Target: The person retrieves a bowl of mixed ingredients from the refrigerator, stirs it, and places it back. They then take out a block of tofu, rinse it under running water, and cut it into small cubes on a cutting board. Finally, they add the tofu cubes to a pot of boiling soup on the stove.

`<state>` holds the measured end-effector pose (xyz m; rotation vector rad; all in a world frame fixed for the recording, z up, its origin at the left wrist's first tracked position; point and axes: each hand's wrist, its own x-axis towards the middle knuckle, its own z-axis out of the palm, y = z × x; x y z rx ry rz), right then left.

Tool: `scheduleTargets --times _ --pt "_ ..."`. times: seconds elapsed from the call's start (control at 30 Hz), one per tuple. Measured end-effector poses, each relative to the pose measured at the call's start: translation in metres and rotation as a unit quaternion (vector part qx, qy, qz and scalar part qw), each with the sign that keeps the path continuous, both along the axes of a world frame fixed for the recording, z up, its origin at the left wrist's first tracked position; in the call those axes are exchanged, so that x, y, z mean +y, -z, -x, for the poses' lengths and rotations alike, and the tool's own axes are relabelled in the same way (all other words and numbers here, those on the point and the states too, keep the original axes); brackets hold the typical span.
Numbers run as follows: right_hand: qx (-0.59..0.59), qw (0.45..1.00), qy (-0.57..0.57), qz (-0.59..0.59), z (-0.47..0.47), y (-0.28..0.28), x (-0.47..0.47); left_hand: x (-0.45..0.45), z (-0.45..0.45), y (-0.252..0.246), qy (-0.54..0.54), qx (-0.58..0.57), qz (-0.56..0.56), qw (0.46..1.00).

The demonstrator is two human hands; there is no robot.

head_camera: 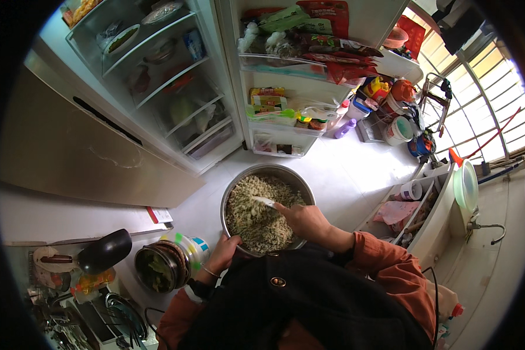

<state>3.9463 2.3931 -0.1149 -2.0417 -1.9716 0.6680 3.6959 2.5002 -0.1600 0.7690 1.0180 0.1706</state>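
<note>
A large round metal bowl (311,192) stands in front of my body, holding a crumbly pale green and brown food mixture (253,218). My right hand (304,221) grips the handle of a white spoon-like utensil (264,201), whose far end is in the mixture and looks slightly blurred. With my left hand (224,251) I hold the bowl's near left rim, the thumb lying at its edge. Its other fingers are hidden behind the bowl's wall. I cannot tell what carries the bowl's weight.
An open refrigerator (201,166) with filled shelves is ahead on the left; its door (245,105) bears packets and jars. Pots with greens (157,269) and a black wok (109,251) lie left. Buckets (398,131) stand at far right, near a sink (453,253) and an open drawer (437,192).
</note>
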Motion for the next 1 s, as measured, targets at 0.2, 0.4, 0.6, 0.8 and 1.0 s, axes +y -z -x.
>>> scheduleTargets --times 0.2,0.4,0.6,0.8,1.0 --pt "-0.152 0.984 -0.068 0.067 -0.025 -0.043 -0.009 0.0 0.003 0.009 0.007 -0.003 0.027 1.0" --pt "-0.179 0.977 -0.013 0.114 -0.044 -0.03 0.008 -0.007 0.001 0.011 -0.005 -0.029 -0.011 0.999" --pt "-0.013 0.989 -0.078 0.128 -0.051 0.0 -0.023 -0.011 0.006 -0.003 -0.009 -0.009 0.027 1.0" --pt "0.294 0.893 0.175 0.293 -0.03 0.012 -0.032 -0.013 0.007 0.0 -0.022 -0.002 0.03 0.999" --pt "0.347 0.899 0.222 0.151 0.006 0.018 -0.022 -0.012 0.009 0.01 0.006 0.017 0.021 1.0"
